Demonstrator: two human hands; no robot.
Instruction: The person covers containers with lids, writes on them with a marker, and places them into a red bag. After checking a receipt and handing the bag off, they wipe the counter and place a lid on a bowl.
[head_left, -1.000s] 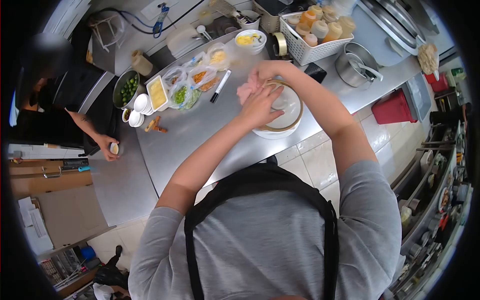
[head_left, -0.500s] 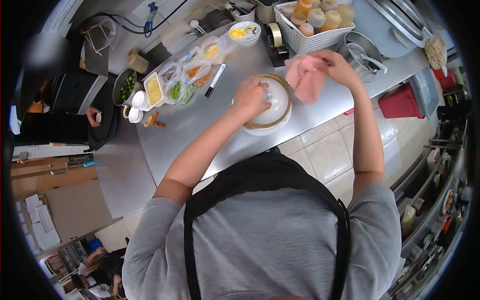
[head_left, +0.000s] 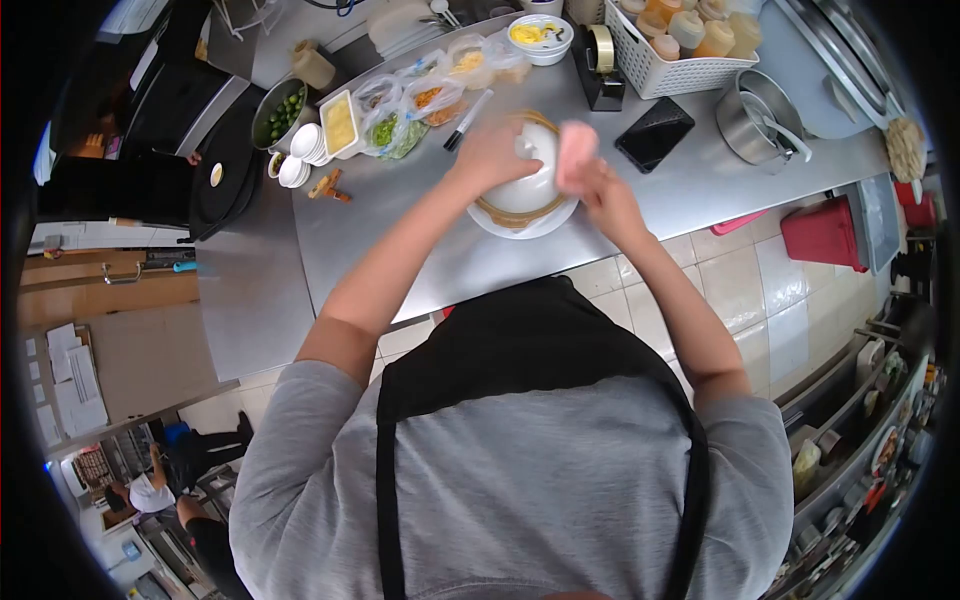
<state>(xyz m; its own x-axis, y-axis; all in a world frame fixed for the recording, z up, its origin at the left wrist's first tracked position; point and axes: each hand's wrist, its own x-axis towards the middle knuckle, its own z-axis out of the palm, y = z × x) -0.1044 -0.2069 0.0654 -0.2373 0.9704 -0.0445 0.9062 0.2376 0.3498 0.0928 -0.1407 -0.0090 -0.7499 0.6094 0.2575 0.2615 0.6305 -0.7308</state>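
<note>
A round pot with a brown rim point(head_left: 508, 217) and a domed white lid point(head_left: 520, 187) sits on a white plate point(head_left: 545, 232) near the counter's front edge. My left hand point(head_left: 495, 152) is closed over the top of the lid; its fingers are blurred and hide the knob. In my right hand point(head_left: 610, 203) a folded pink cloth point(head_left: 577, 157) is gripped, held against or just over the pot's right rim; motion smears both. A black phone point(head_left: 655, 134) lies to the right of the cloth, and a marker pen point(head_left: 468, 120) lies left of my left hand.
Behind the pot are a tape dispenser point(head_left: 600, 75), a white basket point(head_left: 690, 76) of sauce bottles and a bowl point(head_left: 541, 42) with yellow food. Bagged ingredients point(head_left: 425, 100) and a tray point(head_left: 341, 126) stand left. A metal pot point(head_left: 745, 130) with ladles is right. Other people work at lower left.
My right hand has brought the pink cloth left and down to the pot's rim, uncovering the phone. My left hand stays on the lid. The whole view has shifted somewhat.
</note>
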